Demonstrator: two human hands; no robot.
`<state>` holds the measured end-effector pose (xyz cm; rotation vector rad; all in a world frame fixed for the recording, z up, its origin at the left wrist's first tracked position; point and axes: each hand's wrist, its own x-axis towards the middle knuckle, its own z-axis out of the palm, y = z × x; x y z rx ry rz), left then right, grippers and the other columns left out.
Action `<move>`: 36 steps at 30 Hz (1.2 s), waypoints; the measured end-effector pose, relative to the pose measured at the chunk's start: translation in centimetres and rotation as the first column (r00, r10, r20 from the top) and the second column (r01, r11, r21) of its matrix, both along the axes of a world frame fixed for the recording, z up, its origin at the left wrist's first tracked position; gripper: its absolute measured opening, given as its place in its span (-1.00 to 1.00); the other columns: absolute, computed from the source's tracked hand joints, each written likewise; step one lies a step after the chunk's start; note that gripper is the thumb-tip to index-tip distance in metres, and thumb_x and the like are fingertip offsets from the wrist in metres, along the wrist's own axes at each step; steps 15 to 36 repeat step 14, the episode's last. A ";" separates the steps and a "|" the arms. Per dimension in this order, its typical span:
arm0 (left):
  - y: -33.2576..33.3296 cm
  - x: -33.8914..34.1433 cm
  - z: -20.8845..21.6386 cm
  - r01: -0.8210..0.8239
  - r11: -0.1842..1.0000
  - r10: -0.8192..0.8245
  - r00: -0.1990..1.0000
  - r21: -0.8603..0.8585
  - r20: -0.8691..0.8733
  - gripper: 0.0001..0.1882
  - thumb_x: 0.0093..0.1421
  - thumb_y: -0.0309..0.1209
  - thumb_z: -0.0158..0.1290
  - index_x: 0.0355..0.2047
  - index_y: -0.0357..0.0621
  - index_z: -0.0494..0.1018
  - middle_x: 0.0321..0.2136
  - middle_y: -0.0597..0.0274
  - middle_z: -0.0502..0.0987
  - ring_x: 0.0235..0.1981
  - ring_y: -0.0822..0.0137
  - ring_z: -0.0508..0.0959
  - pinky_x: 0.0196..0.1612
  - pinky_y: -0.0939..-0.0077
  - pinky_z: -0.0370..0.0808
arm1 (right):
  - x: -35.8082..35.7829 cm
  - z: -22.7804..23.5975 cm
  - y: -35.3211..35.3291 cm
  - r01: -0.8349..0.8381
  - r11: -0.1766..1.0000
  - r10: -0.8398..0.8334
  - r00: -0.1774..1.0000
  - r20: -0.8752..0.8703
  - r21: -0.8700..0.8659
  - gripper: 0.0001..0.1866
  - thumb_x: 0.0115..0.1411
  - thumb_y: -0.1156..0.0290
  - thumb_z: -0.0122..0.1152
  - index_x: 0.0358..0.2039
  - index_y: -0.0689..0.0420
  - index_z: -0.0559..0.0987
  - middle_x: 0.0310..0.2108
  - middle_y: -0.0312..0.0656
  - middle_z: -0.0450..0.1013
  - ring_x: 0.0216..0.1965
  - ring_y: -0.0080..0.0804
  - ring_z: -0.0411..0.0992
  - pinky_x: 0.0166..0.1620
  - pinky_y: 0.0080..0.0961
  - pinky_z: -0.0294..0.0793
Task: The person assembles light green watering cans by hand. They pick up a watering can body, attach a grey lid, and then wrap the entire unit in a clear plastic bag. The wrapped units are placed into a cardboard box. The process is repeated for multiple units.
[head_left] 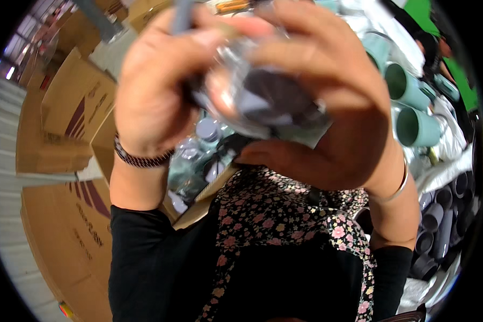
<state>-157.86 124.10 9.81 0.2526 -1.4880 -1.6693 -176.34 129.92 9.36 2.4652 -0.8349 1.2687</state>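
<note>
Both my hands are raised close to the camera and smeared by motion. Between them is a dark grey-purple rounded piece (276, 88) in crinkled clear plastic; its exact kind cannot be made out. My left hand (153, 86) is closed on its left side, the fingers pinched at the plastic. A grey stick-like part (182, 17) juts up beside those fingers, and whether it belongs to the same piece is unclear. Curled round the right side is my right hand (343, 91), thumb below. Under the hands, bagged teal bottles with lilac lids (206, 130) fill an open carton (206, 199).
Teal cups (416, 127) lie on their sides at the right among white wrapping (453, 131). Nearer on that side are several dark grey-purple cups (433, 217). Flattened or open cardboard boxes (64, 236) stand at the left, beside a corrugated pale wall (5, 161).
</note>
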 end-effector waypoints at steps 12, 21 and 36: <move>5.9 35.4 -2.5 -0.698 0.713 0.699 0.715 0.069 0.008 -0.67 0.25 -0.23 -0.16 -0.27 -0.24 0.47 -0.09 -0.03 0.42 0.00 0.21 0.37 0.09 0.18 0.26 | -5.2 -8.8 4.2 0.207 0.767 -0.414 0.883 0.223 0.607 -0.84 -0.02 0.48 0.18 -0.37 0.21 0.51 -0.20 -0.15 0.44 0.01 -0.20 0.27 0.10 -0.31 0.14; 2.1 35.0 -1.6 -0.723 0.691 0.718 0.687 0.004 0.110 -0.65 0.24 -0.21 -0.15 -0.28 -0.24 0.48 -0.06 -0.04 0.41 0.02 0.23 0.35 0.11 0.18 0.24 | -6.3 -9.8 2.2 0.130 0.689 -0.468 0.831 0.300 0.713 -0.85 0.01 0.49 0.16 -0.35 0.18 0.51 -0.20 -0.16 0.44 0.03 -0.22 0.26 0.12 -0.29 0.12; 2.1 35.0 -1.6 -0.723 0.691 0.718 0.687 0.004 0.110 -0.65 0.24 -0.21 -0.15 -0.28 -0.24 0.48 -0.06 -0.04 0.41 0.02 0.23 0.35 0.11 0.18 0.24 | -6.3 -9.8 2.2 0.130 0.689 -0.468 0.831 0.300 0.713 -0.85 0.01 0.49 0.16 -0.35 0.18 0.51 -0.20 -0.16 0.44 0.03 -0.22 0.26 0.12 -0.29 0.12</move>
